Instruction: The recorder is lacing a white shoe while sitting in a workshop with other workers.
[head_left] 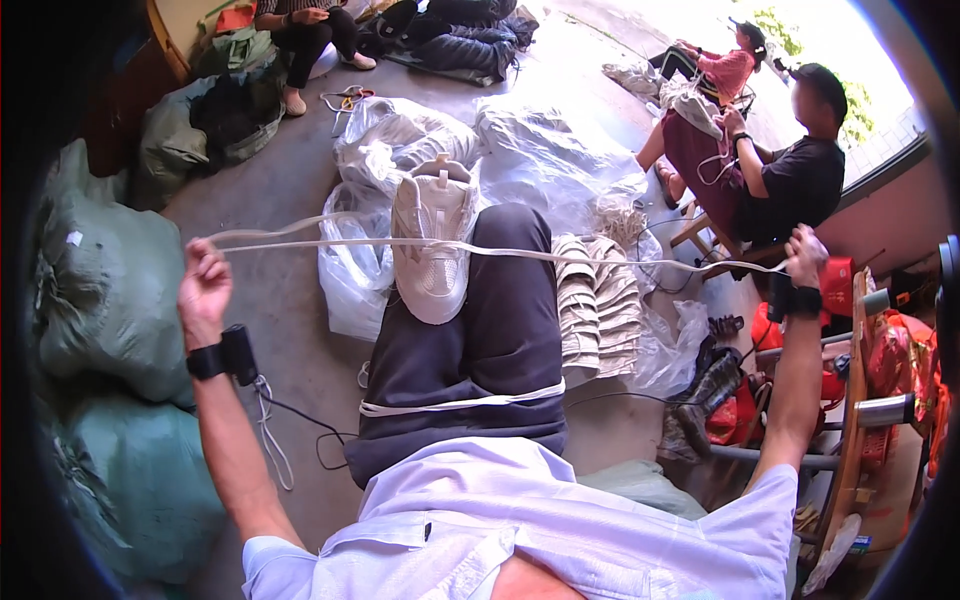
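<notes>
White lace (510,251) pinched, left hand (206,282), right hand (804,260) spread wide

A lace (520,253) was held stretched by left hand (205,280) and right hand (805,258) across a shoe (434,285) at the knees (512,226); pale pieces (615,320) were stacked alongside.

My left hand (203,280) and right hand (803,258) are positioned well apart, fingers (212,262) curled closed on each. Both bare forearms (233,450) extend forward, one at either side of my torso (470,510).
</notes>
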